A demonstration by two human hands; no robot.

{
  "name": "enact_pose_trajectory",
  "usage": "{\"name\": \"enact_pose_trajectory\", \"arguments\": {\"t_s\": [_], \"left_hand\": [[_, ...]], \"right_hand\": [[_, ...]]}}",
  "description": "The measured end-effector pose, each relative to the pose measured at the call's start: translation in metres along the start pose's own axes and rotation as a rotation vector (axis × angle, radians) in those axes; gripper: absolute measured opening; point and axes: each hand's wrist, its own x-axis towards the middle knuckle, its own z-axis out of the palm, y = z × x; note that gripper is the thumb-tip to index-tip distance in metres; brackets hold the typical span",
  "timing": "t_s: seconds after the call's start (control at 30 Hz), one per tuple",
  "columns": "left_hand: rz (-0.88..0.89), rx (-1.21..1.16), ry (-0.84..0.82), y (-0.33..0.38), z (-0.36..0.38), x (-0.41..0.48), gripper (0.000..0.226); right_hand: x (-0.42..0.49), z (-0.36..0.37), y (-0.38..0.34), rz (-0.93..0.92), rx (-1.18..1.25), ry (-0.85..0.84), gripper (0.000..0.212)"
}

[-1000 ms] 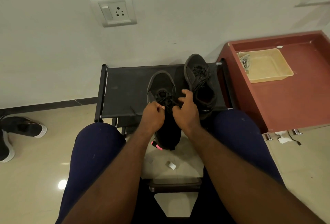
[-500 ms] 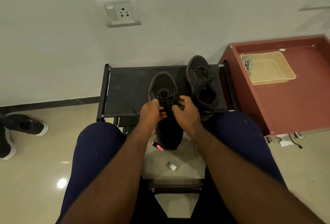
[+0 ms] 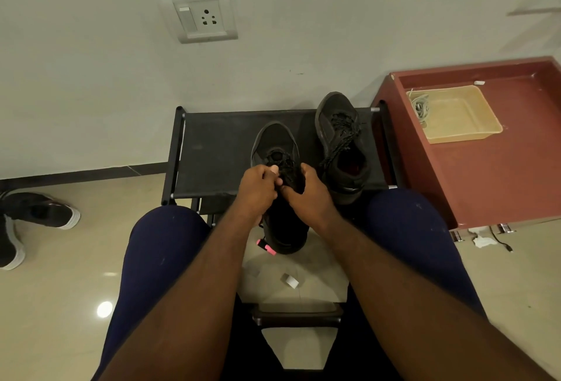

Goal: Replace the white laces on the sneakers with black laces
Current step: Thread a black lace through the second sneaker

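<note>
Seen from above, a seated person works on a black sneaker (image 3: 274,143) that lies toe-away on a low black bench (image 3: 212,149), between the knees. The left hand (image 3: 256,190) and right hand (image 3: 308,195) are both curled, fingertips pinching the black lace (image 3: 287,168) over the tongue. The second sneaker (image 3: 340,143) sits just beside it (already black-laced, loosely). A good finish probably means pulling both ends evenly and snugging each crossing before tying. The white laces (image 3: 420,105) lie in a tan tray (image 3: 473,134).

Two black sneakers (image 3: 274,143), two hands (image 3: 256,190), two white-soled shoes (image 3: 42,210), one yellow tray (image 3: 461,137), two wall sockets (image 3: 202,16)
</note>
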Motion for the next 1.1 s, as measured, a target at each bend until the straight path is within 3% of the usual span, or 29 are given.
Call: {"name": "enact_pose_trajectory", "arguments": {"t_s": [0.13,0.23,0.3,0.4,0.5,0.6,0.8,1.03,1.1], "left_hand": [[-0.089,-0.219,0.082,0.008,-0.008,0.001,0.020],[0.068,0.135,0.252,0.003,-0.013,-0.003,0.016],[0.220,0.430,0.367,0.003,-0.012,-0.008,0.027],[0.260,0.536,0.306,0.005,-0.006,-0.010,0.031],[0.199,0.516,0.170,-0.005,0.002,-0.004,0.023],[0.202,0.493,0.165,-0.009,0.003,0.001,0.021],[0.235,0.490,0.117,-0.015,0.006,0.006,0.005],[0.221,0.346,0.184,-0.013,0.000,0.006,0.008],[0.185,0.158,0.165,-0.005,-0.002,0.001,0.007]], "right_hand": [[0.003,0.004,0.004,0.011,-0.029,0.020,0.061],[0.003,0.005,0.004,0.018,-0.036,0.031,0.063],[0.004,0.005,0.004,0.025,-0.021,0.029,0.063],[0.005,0.003,0.004,0.024,-0.009,0.030,0.058],[0.005,0.002,0.004,0.021,-0.021,0.052,0.049],[0.003,0.002,0.005,-0.018,-0.073,0.071,0.038],[0.001,0.000,0.002,-0.039,-0.108,-0.004,0.080],[0.008,-0.004,0.002,0.020,-0.125,-0.045,0.087],[0.008,-0.003,0.002,0.013,-0.115,-0.018,0.078]]}}
